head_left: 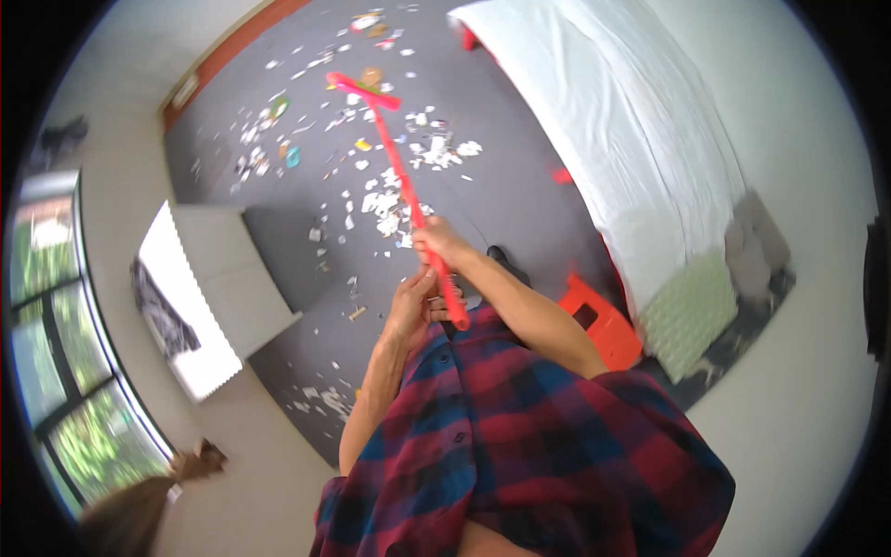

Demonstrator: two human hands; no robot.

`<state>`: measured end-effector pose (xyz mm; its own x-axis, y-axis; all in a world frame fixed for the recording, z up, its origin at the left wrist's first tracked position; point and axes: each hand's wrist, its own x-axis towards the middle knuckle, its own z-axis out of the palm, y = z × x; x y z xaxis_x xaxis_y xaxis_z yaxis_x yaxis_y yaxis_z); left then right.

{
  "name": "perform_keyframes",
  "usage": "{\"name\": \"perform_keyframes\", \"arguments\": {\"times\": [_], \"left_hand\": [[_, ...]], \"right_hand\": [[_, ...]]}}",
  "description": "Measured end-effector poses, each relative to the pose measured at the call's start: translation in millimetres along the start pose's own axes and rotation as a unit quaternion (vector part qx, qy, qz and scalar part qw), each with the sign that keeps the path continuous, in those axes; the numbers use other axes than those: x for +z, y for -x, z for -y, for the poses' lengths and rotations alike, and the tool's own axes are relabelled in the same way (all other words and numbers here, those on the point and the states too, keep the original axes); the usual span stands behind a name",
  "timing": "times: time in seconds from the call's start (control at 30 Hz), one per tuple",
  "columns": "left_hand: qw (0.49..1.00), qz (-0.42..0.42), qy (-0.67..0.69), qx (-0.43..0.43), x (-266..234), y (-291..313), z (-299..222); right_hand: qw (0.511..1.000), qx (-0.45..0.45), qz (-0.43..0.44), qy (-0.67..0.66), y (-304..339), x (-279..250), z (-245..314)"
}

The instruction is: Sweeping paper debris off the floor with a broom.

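Observation:
Both my hands grip a red long-handled broom-like tool [399, 172] with a narrow crossbar head; its bristles or blade cannot be made out. My right hand [440, 241] is wrapped round the middle of the pole. Lower down, close to the pole's near end, my left hand [418, 304] is closed on it. The pole slants away from me, its head over the far part of the grey floor. Around and beneath it lie scattered white paper scraps [382, 206] and bits of coloured litter [293, 156].
On the right stands a bed [613, 121] with a white cover, a green pillow [691, 311] and a grey cushion [754, 243]. A red plastic stool [603, 325] is beside it. To the left are a white cloth-topped cabinet [232, 274] and a window [83, 371].

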<state>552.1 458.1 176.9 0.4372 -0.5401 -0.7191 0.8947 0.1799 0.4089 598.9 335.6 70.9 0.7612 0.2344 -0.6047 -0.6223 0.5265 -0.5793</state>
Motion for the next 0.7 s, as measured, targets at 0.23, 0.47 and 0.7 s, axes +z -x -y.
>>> {"name": "perform_keyframes", "arguments": {"times": [0.23, 0.47, 0.7], "left_hand": [[0.938, -0.081, 0.335, 0.039, -45, -55, 76], [0.751, -0.123, 0.626, 0.170, -10, -111, 161], [0.581, -0.230, 0.761, 0.174, -2, -113, 267]], "right_hand": [[0.968, 0.235, 0.089, -0.005, 66, -7, 58], [0.831, 0.526, 0.153, 0.097, 112, -38, 19], [0.708, 0.612, 0.148, 0.321, 128, -53, 1]]}}
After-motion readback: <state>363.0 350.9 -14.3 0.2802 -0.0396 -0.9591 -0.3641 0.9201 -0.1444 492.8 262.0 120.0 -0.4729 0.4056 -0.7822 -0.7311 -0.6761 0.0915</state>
